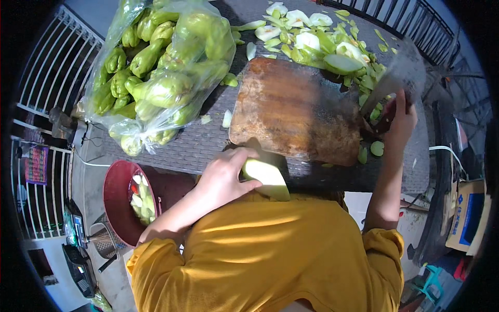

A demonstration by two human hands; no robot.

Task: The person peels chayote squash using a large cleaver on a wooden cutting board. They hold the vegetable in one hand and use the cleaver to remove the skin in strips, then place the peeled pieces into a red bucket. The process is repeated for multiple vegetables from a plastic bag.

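My left hand [230, 175] grips a pale, peeled piece of chayote [267, 179] between the table's near edge and my body. Toward the right, my right hand [403, 117] is closed on the dark handle of a large cleaver [393, 74], whose blade is blurred and raised above the table. A worn wooden cutting board [280, 109] lies between my hands. Behind it is a pile of green peels and cut pale pieces [308, 41]. A clear plastic bag [163, 78] full of whole green chayotes stands on the left of the table.
Below the table's left edge stands a red bucket [117, 202] with cut pale pieces [144, 202] inside. The woven-surface table [210, 146] has a rounded right edge. A metal railing [432, 27] rises behind it, and a cardboard box [464, 218] sits at the far right.
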